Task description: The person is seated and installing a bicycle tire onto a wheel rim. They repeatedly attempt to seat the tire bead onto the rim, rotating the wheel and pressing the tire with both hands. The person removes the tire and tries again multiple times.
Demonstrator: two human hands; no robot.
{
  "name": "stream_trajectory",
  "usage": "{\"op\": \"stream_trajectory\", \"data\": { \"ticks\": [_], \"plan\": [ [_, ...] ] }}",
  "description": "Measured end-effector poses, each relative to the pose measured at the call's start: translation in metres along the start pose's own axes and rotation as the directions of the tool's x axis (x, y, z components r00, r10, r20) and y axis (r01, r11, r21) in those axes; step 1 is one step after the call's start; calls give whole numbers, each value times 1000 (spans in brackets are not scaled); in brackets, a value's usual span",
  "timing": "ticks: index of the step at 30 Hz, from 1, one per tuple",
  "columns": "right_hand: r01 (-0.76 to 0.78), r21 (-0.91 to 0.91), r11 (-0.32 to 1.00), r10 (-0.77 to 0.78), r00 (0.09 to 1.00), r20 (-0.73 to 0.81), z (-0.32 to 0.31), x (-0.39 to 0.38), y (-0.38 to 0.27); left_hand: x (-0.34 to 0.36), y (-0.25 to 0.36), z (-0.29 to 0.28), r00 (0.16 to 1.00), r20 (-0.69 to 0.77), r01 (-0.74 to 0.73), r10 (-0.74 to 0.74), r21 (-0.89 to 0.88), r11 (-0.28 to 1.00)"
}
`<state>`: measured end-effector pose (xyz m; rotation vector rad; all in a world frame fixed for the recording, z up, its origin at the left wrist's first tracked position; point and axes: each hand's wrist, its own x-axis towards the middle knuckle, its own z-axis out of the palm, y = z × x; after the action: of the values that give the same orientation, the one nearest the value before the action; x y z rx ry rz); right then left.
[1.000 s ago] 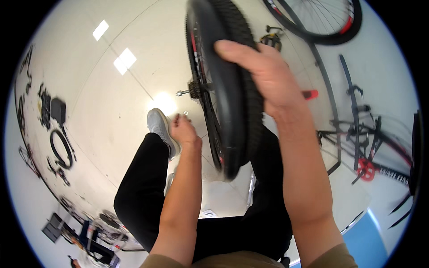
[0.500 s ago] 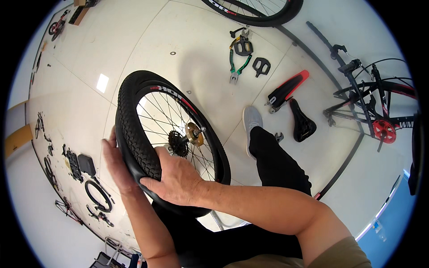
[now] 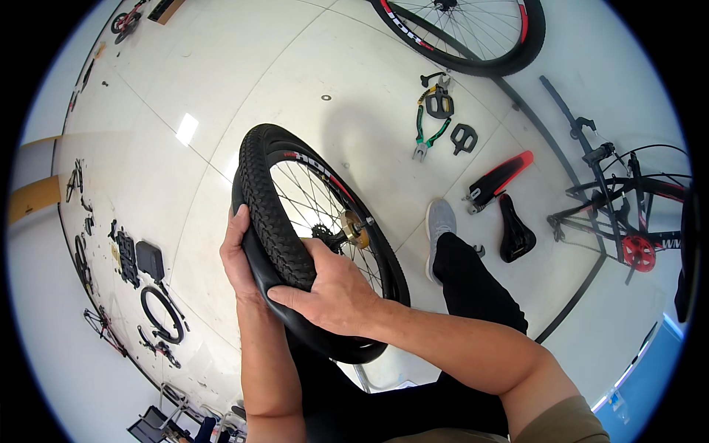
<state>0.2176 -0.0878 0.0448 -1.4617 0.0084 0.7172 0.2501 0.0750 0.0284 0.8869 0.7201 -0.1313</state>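
Observation:
A bicycle wheel [image 3: 347, 188] with a knobbly black tyre [image 3: 267, 199] stands tilted in front of me, above my lap. A smooth black inner tube [image 3: 272, 279] bulges out along the tyre's near left side. My left hand [image 3: 238, 255] is closed against the tube at the tyre's left edge, its thumb upward and its other fingers mostly hidden. Over the tyre's lower part curls my right hand [image 3: 336, 288], thumb pressing on the tube and fingers reaching in toward the spokes. The cogs [image 3: 323, 235] and a gold disc [image 3: 356, 229] show at the hub.
On the floor to the right lie pliers [image 3: 432, 133], pedals [image 3: 464, 138], a red-and-black mudguard [image 3: 502, 177] and a saddle [image 3: 515, 230]. A bicycle frame [image 3: 613, 192] stands at the far right, another wheel [image 3: 458, 63] at the top. Several bike parts [image 3: 148, 258] lie left.
The wheel and both hands sit further right in the picture, as does the whole scene. My left hand has closed in on the tube, its thumb now plain to see; my right hand keeps its grip.

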Motion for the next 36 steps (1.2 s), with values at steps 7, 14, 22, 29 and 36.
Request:
{"op": "stream_trajectory", "data": {
  "ticks": [7, 14, 22, 29, 36],
  "plan": [
    [4, 10, 1000, -5, 1000, 26, 0, 5, 0, 2, -1, 3, 995, -99, -30, 26, -43, 999],
    [51, -27, 998, -50, 999, 15, 3, 5, 3, 2, 0, 0, 997, -79, -19, 14, -63, 998],
    [36, -74, 997, -36, 999, 4, 6, -1, 6, 0, -2, -4, 997, -71, -20, 16, -52, 998],
    [124, -144, 982, -134, 989, -62, 14, -19, 4, -13, -6, -4, 996, 58, -70, 71, -9, 997],
    [235, -210, 949, -251, 967, -50, 10, -20, 6, -20, -7, 8, 957, 89, -277, 275, 15, 961]
  ]
}}
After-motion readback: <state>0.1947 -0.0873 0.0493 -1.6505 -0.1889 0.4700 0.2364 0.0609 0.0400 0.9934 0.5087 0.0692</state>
